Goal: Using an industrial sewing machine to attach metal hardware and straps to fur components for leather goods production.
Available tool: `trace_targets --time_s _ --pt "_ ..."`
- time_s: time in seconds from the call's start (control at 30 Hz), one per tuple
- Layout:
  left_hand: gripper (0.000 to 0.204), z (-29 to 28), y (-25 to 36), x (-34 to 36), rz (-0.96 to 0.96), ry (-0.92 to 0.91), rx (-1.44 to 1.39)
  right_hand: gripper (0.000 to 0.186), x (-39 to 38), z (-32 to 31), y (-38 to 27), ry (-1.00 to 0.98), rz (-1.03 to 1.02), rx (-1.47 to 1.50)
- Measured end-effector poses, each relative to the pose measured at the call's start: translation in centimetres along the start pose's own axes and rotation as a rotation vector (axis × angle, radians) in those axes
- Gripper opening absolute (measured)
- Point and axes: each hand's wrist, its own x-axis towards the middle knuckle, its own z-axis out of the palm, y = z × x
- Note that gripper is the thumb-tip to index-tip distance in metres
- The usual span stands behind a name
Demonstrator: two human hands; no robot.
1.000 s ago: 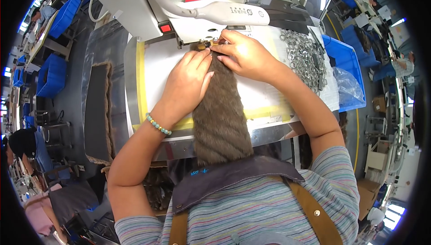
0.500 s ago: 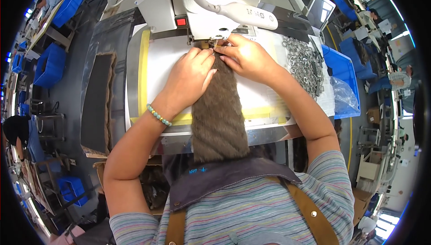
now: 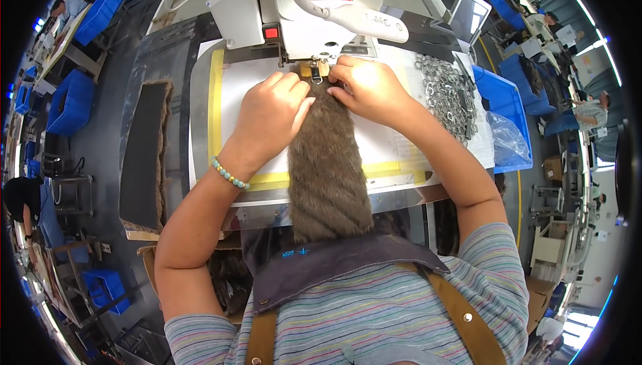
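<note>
A long strip of brown fur (image 3: 328,157) runs from under the sewing machine's head (image 3: 317,40) back towards my body. At its far end a small metal ring on a black tab (image 3: 316,76) shows by the machine's needle area. My left hand (image 3: 273,107), wearing a beaded bracelet (image 3: 229,173), is closed with curled fingers at the strip's left edge. My right hand (image 3: 368,90) pinches the strip's far right corner beside the ring. The fingertips of both hands are partly hidden.
Many loose metal rings (image 3: 445,97) lie in a heap on the right of the white work surface (image 3: 251,70). Beyond them stands a blue bin (image 3: 505,107) with clear plastic. Dark fur-edged strips (image 3: 144,154) are stacked at the left. The machine overhangs the far side.
My hands have moved slightly apart, the left one outward and a little nearer. The ring and black tab between them have come into sight.
</note>
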Motion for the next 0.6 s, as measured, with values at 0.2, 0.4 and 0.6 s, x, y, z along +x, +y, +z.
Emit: trace_targets --time_s 0.2,0.4,0.6 --pt "0.019 0.4 -0.4 -0.1 -0.121 0.034 -0.003 0.016 -0.1 0.9 0.2 0.022 0.026 0.093" --pt "0.029 1.0 -0.9 0.3 -0.439 -0.024 -0.67 0.016 -3.1 -1.4 -2.3 0.202 -0.142 0.07" --pt "0.023 0.7 -0.2 0.4 -0.455 -0.033 -1.222 0.013 -5.5 -2.5 -2.5 0.302 0.049 0.363"
